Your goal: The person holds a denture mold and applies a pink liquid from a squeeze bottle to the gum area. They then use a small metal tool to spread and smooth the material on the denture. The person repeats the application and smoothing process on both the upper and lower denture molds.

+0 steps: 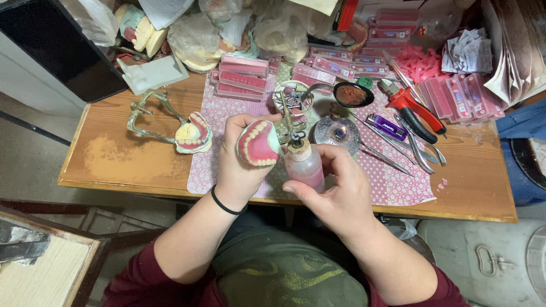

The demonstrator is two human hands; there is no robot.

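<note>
Head view: left hand (239, 165) grips a pink wax denture (259, 144), fingers wrapped behind it, teeth facing up, above the wooden table's (119, 159) near edge. Right hand (335, 196) closes around a small pink-filled bottle (304, 165) just beside the denture. A lit burner (339, 133) sits behind, red-handled pliers (412, 108) farther right.

Pink denture (259, 144) with cream-white teeth, squeeze bottle (304, 166) translucent with pale pink liquid and a tan stopper, black band (226, 204) on the wrist, sleeves (149, 277) dark maroon. Desk (122, 156) is orange-brown wood under a pink mat (398, 182) dotted white; second denture (194, 134) pink on yellowish plaster, its frame (149, 116) dull brass. Pliers (414, 109) have red-and-black handles, lighter (387, 126) purple, tooth-card boxes (243, 77) pink, small dish (352, 94) black with reddish-brown contents.
</note>
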